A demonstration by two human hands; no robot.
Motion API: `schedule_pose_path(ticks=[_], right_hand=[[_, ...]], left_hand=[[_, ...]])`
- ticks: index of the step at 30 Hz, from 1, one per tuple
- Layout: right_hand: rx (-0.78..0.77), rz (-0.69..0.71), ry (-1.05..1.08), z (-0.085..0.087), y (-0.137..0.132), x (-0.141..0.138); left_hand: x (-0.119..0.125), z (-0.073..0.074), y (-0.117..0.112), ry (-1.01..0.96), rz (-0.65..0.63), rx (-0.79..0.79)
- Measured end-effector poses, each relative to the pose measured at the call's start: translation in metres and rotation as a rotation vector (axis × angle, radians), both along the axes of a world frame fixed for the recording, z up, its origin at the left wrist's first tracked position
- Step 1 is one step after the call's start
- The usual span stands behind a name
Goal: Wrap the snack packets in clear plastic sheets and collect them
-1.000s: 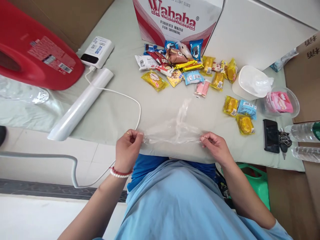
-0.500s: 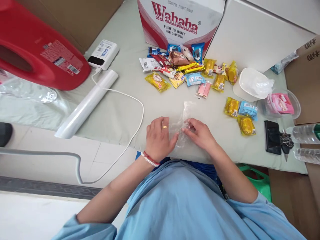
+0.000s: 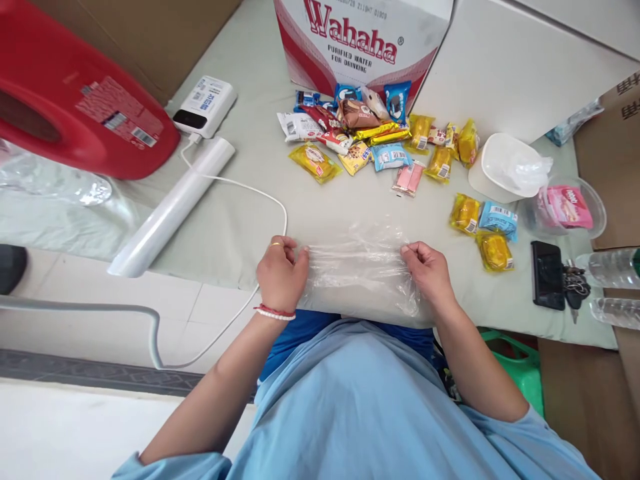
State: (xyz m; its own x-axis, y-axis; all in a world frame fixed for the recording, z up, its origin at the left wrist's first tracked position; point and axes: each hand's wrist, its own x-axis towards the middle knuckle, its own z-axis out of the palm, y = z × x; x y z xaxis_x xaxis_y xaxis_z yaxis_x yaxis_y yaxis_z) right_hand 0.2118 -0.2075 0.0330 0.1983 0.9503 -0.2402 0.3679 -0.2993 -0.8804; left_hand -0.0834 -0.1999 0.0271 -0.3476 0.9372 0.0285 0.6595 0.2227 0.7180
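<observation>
A clear plastic bag (image 3: 357, 267) is stretched sideways between my two hands, low over the near edge of the table. My left hand (image 3: 283, 273) pinches its left side, thumb against curled fingers. At the opposite side my right hand (image 3: 429, 270) grips it the same way. Creases run across the film from hand to hand, and its loose upper part spreads toward the snacks. Beyond it lie a pink wrapped snack (image 3: 409, 178), a light blue packet (image 3: 391, 157) and a yellow packet (image 3: 315, 162), in front of a heap of other wrapped snacks.
A white plastic roll (image 3: 173, 207) and a white cable (image 3: 250, 187) lie on the left, by a red jug (image 3: 90, 100). Rightward are yellow packets (image 3: 495, 251), a white tub (image 3: 493, 167), a round clear container (image 3: 595, 207), a phone (image 3: 547, 275) with keys, and bottles. A Wahaha carton (image 3: 360, 47) stands behind.
My hands have moved apart, left hand to the left and right hand to the right. The bunched plastic bag is now spread wide between them.
</observation>
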Motion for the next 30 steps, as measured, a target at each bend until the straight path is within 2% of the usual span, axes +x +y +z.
schedule_pose_path(ticks=[2, 4, 6, 7, 8, 9, 10, 13, 15, 17, 19, 22, 24, 26, 30], right_hand=[[0.007, 0.033, -0.052, 0.0, 0.0, -0.003], [0.015, 0.065, -0.098, 0.002, 0.003, -0.007], [0.028, 0.099, -0.142, 0.005, 0.006, -0.011], [0.042, 0.121, -0.16, 0.006, 0.007, -0.012], [0.063, 0.145, -0.177, 0.006, 0.008, -0.012], [0.09, 0.168, -0.195, 0.006, 0.007, -0.011], [0.121, 0.186, -0.215, 0.006, 0.006, -0.01], [0.16, 0.252, -0.253, 0.005, 0.0, 0.0], [0.114, 0.296, -0.198, 0.007, 0.0, 0.009], [0.068, 0.291, -0.076, 0.011, 0.007, 0.016], [0.076, 0.239, 0.011, 0.016, 0.022, 0.018], [0.097, 0.255, 0.044, 0.018, 0.05, 0.005], [0.057, 0.336, 0.084, 0.013, 0.065, -0.008], [0.035, 0.329, 0.128, 0.005, 0.074, -0.019], [0.063, 0.052, 0.15, -0.01, 0.077, -0.021]], left_hand=[[0.003, 0.001, -0.006, 0.186, -0.126, 0.178], [0.007, 0.003, -0.011, 0.299, -0.421, 0.295], [0.012, 0.007, -0.011, 0.328, -0.745, 0.326], [0.015, 0.008, -0.009, 0.33, -0.849, 0.331], [0.017, 0.009, -0.007, 0.33, -0.897, 0.333], [0.019, 0.009, -0.003, 0.327, -0.882, 0.339], [0.021, 0.008, 0.001, 0.315, -0.809, 0.348], [0.025, 0.003, 0.017, 0.226, -0.422, 0.356], [0.027, 0.0, 0.027, 0.175, -0.246, 0.298], [0.031, -0.002, 0.035, 0.137, -0.254, 0.191], [0.037, -0.003, 0.038, 0.081, -0.358, 0.094], [0.045, -0.002, 0.038, -0.01, -0.429, 0.036], [0.048, -0.002, 0.036, -0.021, -0.382, 0.026], [0.045, -0.005, 0.036, -0.013, -0.293, 0.037], [0.025, -0.012, 0.045, -0.045, -0.062, 0.086]])
